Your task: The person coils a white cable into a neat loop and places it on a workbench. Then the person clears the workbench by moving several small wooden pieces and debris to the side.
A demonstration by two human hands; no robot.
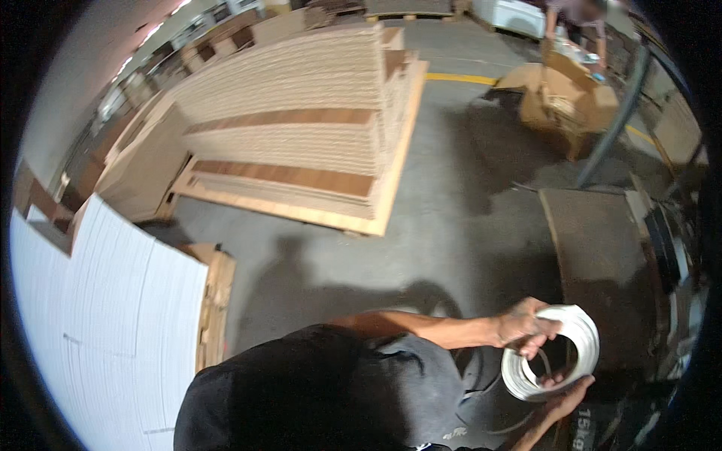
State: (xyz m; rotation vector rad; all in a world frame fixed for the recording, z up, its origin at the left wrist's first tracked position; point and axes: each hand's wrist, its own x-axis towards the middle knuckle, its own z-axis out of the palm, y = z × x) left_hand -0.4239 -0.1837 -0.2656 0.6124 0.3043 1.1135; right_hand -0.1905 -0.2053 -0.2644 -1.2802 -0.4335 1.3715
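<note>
A coil of white, glossy strip or cable [587, 342] is held up at the right, tilted so its open middle shows. My left hand [523, 327] grips its upper left side, with the fingers curled over the rim into the centre. From below, my right hand [568, 397] is wrapped round the lower edge, and some of its fingertips show inside the ring. A thin strand hangs within the opening. What the material is exactly, I cannot make out.
A brown board-topped surface [602, 233] lies beyond the coil, beside a dark metal post [617, 116]. Stacked boards rest on a wooden pallet [398, 173]. White sheets [135, 301] are piled at the left. Farther back, a person [579, 19] bends over an open cardboard box [583, 101].
</note>
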